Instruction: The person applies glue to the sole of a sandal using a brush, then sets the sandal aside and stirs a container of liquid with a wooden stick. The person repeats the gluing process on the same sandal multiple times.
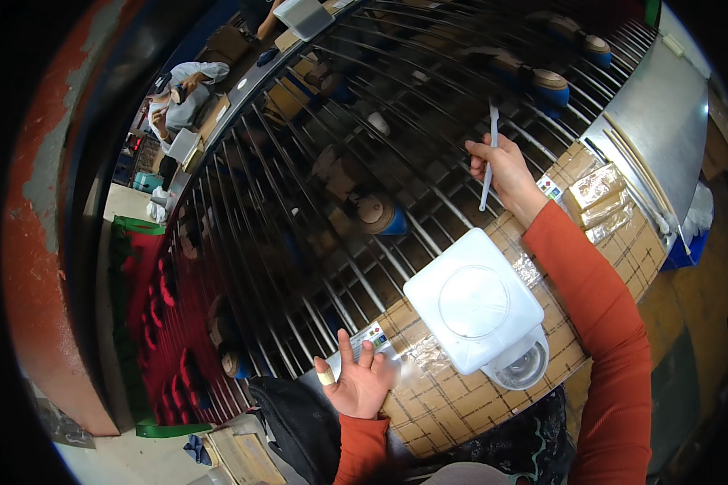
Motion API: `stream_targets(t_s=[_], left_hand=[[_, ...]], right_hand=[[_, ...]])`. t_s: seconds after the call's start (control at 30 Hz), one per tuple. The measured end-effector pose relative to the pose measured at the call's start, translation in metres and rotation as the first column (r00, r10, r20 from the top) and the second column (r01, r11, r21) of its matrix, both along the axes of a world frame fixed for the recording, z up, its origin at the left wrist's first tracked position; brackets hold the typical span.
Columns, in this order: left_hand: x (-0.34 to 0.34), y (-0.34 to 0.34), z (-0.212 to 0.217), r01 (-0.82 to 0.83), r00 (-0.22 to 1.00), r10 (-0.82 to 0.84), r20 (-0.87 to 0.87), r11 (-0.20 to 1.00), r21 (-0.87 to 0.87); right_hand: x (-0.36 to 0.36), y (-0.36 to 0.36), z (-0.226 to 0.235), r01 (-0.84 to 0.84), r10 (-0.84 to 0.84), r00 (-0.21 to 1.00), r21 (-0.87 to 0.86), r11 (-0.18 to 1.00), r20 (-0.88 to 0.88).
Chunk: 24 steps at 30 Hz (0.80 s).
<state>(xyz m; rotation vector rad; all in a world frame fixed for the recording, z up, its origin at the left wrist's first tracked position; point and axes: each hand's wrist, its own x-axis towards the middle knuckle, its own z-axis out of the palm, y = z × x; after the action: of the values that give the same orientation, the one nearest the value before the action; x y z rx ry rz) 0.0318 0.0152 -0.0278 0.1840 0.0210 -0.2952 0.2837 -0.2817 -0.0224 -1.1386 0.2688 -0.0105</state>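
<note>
My right hand (503, 171) is closed around a slim white stick shaped like a toothbrush (493, 129), held over the metal rods (445, 206) at the right. Palm up, my left hand (361, 386) is open beside the cardboard-covered ledge (429, 424), its fingers apart and nothing in it. A pale yellow wrap (325, 377) goes around one of its digits. Between my hands, a white square plastic container (473, 299) stands on the ledge. Against its near side is a clear round cup (519, 368); I cannot make out what is in it.
Beyond the rods are blue shoe lasts with dark uppers (380, 217), (550, 87). Thin sticks (639, 166) and clear-wrapped packets (598, 194) lie at the right. A red, green-edged area (141, 323) is at the left. Another person (182, 93) sits across the line.
</note>
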Motion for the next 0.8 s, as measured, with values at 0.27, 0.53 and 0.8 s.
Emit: stream_targets(t_s=[0.27,0.53,0.8], left_hand=[[0.0011,0.0021,-0.0016,0.029,0.998,-0.03,0.05,0.999,0.014],[-0.0008,0.002,-0.0031,0.011,0.999,-0.011,0.045,1.0,-0.004],[-0.0029,0.0035,-0.0043,0.019,0.998,-0.02,0.061,1.0,0.011]], right_hand=[[0.0009,-0.0007,-0.0017,-0.009,0.008,1.0,-0.031,0.999,-0.003],[0.0006,-0.0003,-0.0002,-0.019,0.019,1.0,-0.009,1.0,-0.011],[-0.0003,-0.0024,0.0018,-0.045,0.045,0.999,-0.016,0.999,-0.016]])
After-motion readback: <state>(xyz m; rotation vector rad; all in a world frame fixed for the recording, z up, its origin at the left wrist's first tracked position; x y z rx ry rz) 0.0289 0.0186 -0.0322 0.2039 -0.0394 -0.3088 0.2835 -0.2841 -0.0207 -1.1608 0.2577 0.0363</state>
